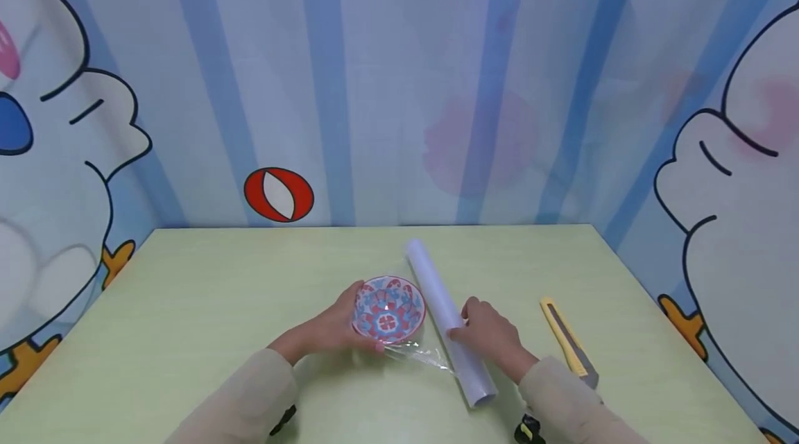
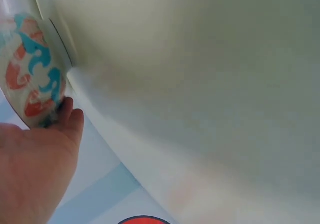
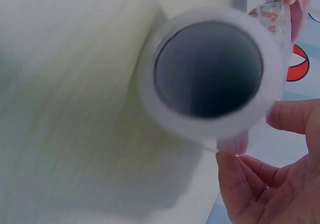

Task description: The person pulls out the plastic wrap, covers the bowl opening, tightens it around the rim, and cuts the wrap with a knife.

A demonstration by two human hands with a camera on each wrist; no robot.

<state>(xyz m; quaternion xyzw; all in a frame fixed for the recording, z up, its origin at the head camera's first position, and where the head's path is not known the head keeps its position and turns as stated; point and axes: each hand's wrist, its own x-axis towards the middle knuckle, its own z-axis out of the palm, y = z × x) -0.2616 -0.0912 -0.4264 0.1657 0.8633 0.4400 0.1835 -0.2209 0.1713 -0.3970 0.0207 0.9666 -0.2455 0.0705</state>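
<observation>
My left hand (image 1: 340, 322) holds a bowl (image 1: 388, 310) with a red, blue and white flower pattern, its inside turned toward the head camera. In the left wrist view the fingers (image 2: 72, 121) lie along the bowl's patterned outer wall (image 2: 35, 73). Clear plastic film (image 1: 419, 354) stretches from the bowl's lower edge to a long roll of cling film (image 1: 440, 298). My right hand (image 1: 490, 334) grips the roll's side, thumb and fingertips on it. The hollow core end (image 3: 207, 71) faces the right wrist camera.
A yellow and grey utility knife (image 1: 568, 341) lies on the pale green table (image 1: 250, 270), right of my right hand. Behind the table hangs a blue striped curtain (image 1: 387, 83) with cartoon figures at both sides.
</observation>
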